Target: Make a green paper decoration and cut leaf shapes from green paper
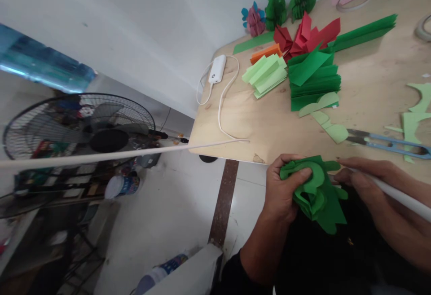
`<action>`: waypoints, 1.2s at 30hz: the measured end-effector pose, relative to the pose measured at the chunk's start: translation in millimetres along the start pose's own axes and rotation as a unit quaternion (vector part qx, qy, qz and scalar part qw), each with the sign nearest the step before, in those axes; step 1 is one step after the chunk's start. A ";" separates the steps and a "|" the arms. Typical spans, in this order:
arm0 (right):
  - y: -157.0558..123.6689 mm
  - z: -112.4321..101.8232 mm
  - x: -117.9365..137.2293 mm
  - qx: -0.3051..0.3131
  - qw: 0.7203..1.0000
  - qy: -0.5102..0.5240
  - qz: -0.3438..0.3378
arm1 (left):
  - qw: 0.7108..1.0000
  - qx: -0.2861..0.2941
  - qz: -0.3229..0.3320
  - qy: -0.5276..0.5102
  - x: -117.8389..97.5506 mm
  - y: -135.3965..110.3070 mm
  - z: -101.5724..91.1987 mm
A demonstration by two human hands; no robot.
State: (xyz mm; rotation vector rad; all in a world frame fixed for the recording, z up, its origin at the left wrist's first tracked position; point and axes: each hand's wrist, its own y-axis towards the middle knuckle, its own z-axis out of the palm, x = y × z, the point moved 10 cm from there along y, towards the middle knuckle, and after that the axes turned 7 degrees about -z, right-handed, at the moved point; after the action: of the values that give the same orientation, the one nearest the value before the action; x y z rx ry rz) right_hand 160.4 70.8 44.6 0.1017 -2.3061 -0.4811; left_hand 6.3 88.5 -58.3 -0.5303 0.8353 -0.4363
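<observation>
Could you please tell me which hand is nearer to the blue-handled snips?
Right. The right hand is just on the near side of the blue-handled snips; the left hand is farther away, beyond their blade end.

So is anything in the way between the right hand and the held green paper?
Nothing visible is in the way. The right hand, holding a white stick, is close beside the green paper that the left hand grips.
</observation>
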 end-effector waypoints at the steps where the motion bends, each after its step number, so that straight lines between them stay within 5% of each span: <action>1: -0.6 2.4 0.4 0.002 1.000 -0.008 -0.007 | 1.000 0.002 0.001 -0.003 0.1 0.0 0.7; 10: -0.4 10.2 4.3 0.006 0.996 -0.080 -0.049 | 1.000 0.003 0.031 -0.001 0.8 -1.1 4.9; 36: -17.4 20.9 -41.1 -0.004 0.972 0.083 0.219 | 0.998 0.020 0.066 -0.007 9.5 -1.7 6.0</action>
State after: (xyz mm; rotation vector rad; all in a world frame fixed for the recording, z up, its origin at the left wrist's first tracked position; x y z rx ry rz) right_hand 173.4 70.0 -2.9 -0.3536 -2.0796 -0.2427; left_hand 16.5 83.4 -59.4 -0.4385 0.8418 -0.3267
